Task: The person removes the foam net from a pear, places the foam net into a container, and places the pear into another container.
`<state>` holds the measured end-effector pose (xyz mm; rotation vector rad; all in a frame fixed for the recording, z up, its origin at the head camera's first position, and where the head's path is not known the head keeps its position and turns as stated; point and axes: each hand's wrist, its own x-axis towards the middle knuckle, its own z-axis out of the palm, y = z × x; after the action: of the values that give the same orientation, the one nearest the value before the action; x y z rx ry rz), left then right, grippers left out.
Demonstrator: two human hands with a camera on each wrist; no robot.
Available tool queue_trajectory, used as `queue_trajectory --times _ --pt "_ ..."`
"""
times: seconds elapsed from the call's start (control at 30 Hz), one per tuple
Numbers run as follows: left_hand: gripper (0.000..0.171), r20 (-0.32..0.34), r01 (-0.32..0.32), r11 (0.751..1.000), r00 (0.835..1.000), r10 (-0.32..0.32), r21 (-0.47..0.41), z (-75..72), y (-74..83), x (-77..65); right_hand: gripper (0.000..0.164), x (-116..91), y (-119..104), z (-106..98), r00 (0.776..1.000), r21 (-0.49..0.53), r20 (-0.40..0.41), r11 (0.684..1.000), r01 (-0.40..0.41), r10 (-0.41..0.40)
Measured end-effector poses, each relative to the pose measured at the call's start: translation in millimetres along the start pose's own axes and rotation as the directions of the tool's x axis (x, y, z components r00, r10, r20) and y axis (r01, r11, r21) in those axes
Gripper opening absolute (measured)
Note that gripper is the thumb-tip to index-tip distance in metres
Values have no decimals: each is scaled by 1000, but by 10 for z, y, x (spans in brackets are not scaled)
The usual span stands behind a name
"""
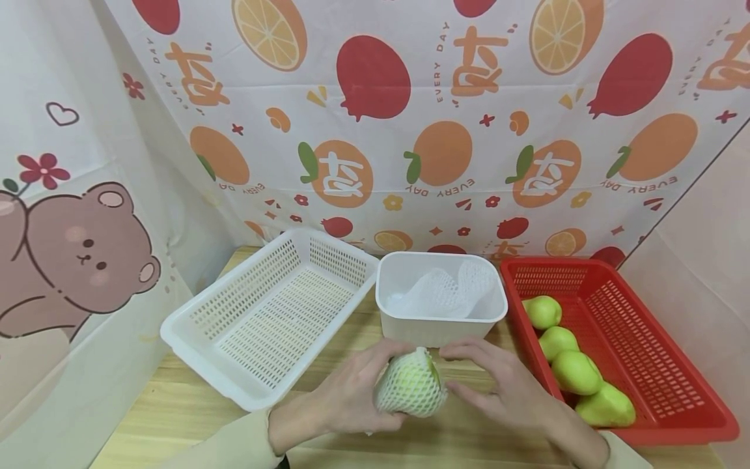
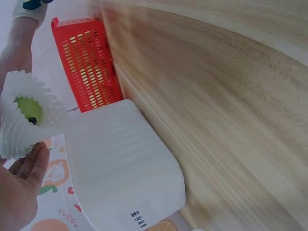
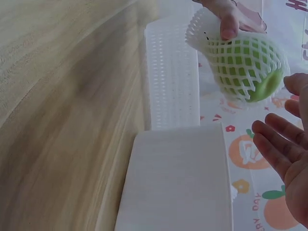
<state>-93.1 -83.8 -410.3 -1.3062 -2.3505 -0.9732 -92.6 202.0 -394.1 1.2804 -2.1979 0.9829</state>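
Note:
A green pear (image 1: 410, 387) wrapped in a white foam net sits in my left hand (image 1: 354, 391), gripped between thumb and fingers above the table. In the right wrist view the net (image 3: 231, 60) covers most of the pear, with bare green skin at one end. Through the net's opening in the left wrist view, the pear's dark tip (image 2: 32, 120) shows. My right hand (image 1: 510, 387) is just to the right of the pear, fingers spread and holding nothing. Behind both hands stands a white bin (image 1: 442, 332) with loose white foam nets (image 1: 448, 293) inside.
To the left lies a white perforated basket (image 1: 266, 326). On the right, a red perforated basket (image 1: 650, 339) holds several green pears (image 1: 577, 372) along its left side. The wooden table (image 1: 158, 417) backs onto a printed curtain (image 1: 404, 150).

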Motion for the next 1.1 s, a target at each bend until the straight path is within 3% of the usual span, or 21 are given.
queue_trajectory --times 0.27,0.47,0.63,0.87,1.1 --pt "98 26 3 999 1000 -4 46 9 32 -5 44 22 54 91 1000 118 28 993 0 -4" --pt "102 34 8 992 999 -12 126 13 42 -1 61 -21 3 86 989 91 108 989 -113 103" --pt "98 61 25 991 998 -33 131 6 74 17 72 -24 -24 110 979 53 127 985 -167 159" --pt "97 100 69 991 992 -81 117 -6 109 50 78 19 -39 171 979 60 126 984 -169 160" --pt "96 116 57 991 991 -71 122 -21 103 68 81 10 -41 193 977 65 115 980 -190 181"
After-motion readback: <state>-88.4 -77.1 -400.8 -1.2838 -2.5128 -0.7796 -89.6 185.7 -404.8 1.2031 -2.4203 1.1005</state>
